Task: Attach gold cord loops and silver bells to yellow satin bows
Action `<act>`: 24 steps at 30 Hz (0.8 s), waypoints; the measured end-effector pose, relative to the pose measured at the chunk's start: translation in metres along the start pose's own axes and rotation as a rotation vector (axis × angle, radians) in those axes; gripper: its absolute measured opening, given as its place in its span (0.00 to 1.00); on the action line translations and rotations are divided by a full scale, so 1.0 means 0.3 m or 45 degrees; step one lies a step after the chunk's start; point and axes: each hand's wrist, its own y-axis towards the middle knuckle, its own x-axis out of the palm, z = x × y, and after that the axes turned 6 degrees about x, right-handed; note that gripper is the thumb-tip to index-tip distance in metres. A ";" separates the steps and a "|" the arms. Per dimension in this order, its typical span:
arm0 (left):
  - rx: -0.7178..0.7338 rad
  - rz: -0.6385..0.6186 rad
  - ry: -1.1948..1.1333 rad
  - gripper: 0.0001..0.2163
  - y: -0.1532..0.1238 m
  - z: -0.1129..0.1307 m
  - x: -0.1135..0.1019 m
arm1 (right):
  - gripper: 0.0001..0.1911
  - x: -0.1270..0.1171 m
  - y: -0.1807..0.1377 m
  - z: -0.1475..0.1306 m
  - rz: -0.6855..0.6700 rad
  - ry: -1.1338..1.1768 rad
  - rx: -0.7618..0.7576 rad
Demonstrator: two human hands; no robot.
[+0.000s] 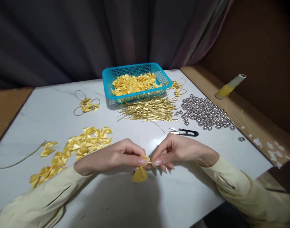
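The bow (140, 174) at the white table's (52, 107) near edge is yellow, like those in the turquoise lattice basket (107, 82) (gold wires (149, 109) before it). Silver beads (204, 112) dot the right edge.

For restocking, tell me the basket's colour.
Turquoise blue; the basket shows best in the head view.

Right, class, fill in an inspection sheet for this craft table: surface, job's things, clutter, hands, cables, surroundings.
Surface: white table, glossy.
Job's things: bow pinched between both hands; loose bows left; basket of bows; gold ties; bells; snips.
Clutter: paper scraps right; cord left.
Hands: left hand and right hand both shut on the bow.
Cables: nothing seen.
Surroundings: dark curtain behind; spool on brown ledge.
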 end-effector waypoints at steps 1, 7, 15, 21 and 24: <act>-0.003 -0.002 0.003 0.17 0.001 0.000 0.000 | 0.12 0.000 0.001 0.002 -0.006 0.012 0.003; -0.024 -0.007 -0.006 0.16 0.005 0.009 0.000 | 0.12 0.003 0.003 0.003 -0.008 0.028 0.016; -0.011 0.008 -0.009 0.15 0.006 0.015 0.011 | 0.10 0.007 -0.006 -0.007 -0.069 -0.010 0.017; 0.001 0.000 -0.015 0.15 0.009 0.013 0.015 | 0.11 0.008 -0.011 -0.012 -0.084 -0.031 0.014; 0.011 -0.004 0.015 0.15 0.012 0.014 0.015 | 0.11 0.005 -0.012 -0.011 -0.080 -0.047 0.004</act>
